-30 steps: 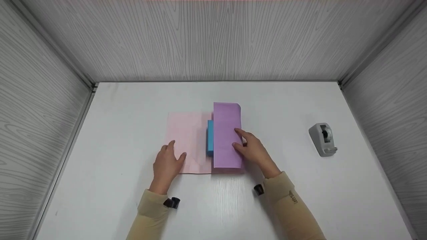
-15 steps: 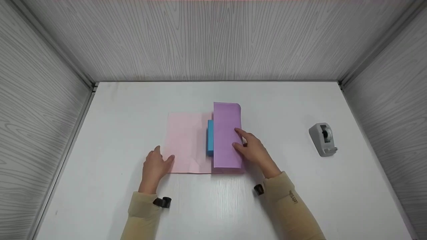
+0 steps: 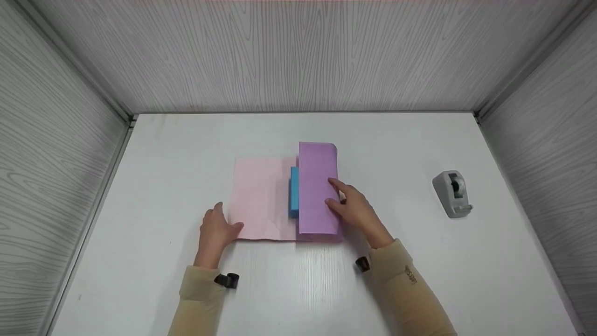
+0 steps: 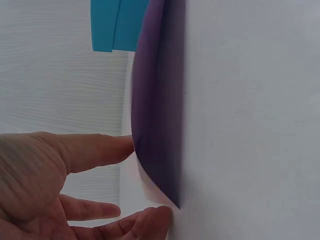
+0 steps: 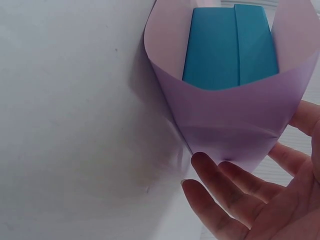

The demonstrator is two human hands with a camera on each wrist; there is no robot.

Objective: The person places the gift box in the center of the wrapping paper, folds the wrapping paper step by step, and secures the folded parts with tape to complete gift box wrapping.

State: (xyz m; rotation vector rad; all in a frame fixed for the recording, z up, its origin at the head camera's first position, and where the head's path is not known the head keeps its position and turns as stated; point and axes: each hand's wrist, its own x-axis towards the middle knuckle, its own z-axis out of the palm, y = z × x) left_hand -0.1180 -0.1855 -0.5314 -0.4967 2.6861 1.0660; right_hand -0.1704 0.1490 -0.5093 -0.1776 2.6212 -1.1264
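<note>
A sheet of paper (image 3: pixel 261 196), pink on its inner face and purple on its outer one (image 3: pixel 317 186), lies mid-table. Its right part is folded up and over a blue box (image 3: pixel 294 192), most of which is hidden beneath the flap. At the fold my right hand (image 3: pixel 357 210) holds the paper, thumb and index on the flap, the other fingers along its side (image 5: pixel 225 190). My left hand (image 3: pixel 217 233) grips the sheet's near left edge, thumb on the pink face. In the left wrist view, that edge bows up off the table.
A grey tape dispenser (image 3: pixel 452 193) stands at the right of the white table (image 3: pixel 140 210). Wood-grain panels (image 3: pixel 298 56) close in the back and both sides.
My left hand has moved left from over the pink paper to its left edge, and the near edge has lifted a little. The right hand keeps its place on the fold.
</note>
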